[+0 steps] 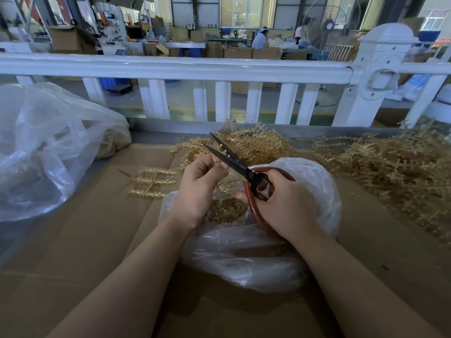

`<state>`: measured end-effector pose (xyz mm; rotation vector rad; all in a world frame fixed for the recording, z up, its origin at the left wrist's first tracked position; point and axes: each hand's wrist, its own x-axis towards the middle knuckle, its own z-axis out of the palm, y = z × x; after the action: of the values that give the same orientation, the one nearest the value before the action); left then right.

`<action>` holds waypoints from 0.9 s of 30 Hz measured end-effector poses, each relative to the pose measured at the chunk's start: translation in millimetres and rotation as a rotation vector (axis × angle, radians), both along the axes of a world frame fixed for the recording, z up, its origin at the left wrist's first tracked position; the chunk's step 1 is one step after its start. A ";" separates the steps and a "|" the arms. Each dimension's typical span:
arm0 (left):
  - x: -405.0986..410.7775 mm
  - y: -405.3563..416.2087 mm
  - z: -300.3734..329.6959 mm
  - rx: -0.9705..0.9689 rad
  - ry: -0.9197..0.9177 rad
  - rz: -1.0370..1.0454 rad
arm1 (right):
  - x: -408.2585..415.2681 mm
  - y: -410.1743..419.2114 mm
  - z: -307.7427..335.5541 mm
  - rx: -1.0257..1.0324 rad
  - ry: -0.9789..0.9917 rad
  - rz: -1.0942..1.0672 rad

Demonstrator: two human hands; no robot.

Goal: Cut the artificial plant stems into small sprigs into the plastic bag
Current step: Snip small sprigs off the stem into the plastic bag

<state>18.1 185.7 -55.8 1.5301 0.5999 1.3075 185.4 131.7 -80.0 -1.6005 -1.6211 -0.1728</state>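
Single head-worn wide-angle view, forward and down, close over the cardboard-covered table (pixel 97 240), railing (pixel 170 67) beyond.

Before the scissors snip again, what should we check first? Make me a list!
1. Scissors held firmly: ok, the right hand grips the red handles.
2. Blades open for a cut: ok, the two tips are spread apart.
3. Stem between the blades: ok, a thin beaded piece pinched by the left hand sits in the gap.
4. Fingers clear of the blades: cannot tell, the left fingertips are very close to the lower blade.
5. Bag under the cut: ok, its open mouth with cut sprigs inside lies below the hands.
6. More stems to cut: ok, piles wait on the cardboard.
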 end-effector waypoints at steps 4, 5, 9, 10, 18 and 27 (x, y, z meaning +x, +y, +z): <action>0.8 -1.4 -0.7 0.000 0.019 -0.011 | -0.6 -0.6 0.9 0.008 0.008 0.009; 0.5 -1.2 -0.7 -0.001 0.019 -0.013 | -0.4 -0.4 0.6 0.005 0.010 0.009; 0.8 -1.5 -0.7 -0.014 0.003 -0.001 | 0.9 0.3 0.4 -0.001 0.007 -0.001; 0.5 -1.0 -1.4 -0.035 -0.024 -0.001 | 0.8 0.2 0.3 0.000 0.009 0.003; 0.2 2.1 -4.7 -0.037 -0.144 0.057 | 2.2 1.8 -1.1 -0.001 0.003 -0.002; 0.2 2.2 -4.1 0.082 0.002 0.146 | 2.0 2.3 -1.2 -0.019 0.004 0.011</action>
<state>18.3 187.9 -59.8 1.5783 0.6772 1.4562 187.4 133.9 -81.2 -1.6048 -1.6321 -0.1492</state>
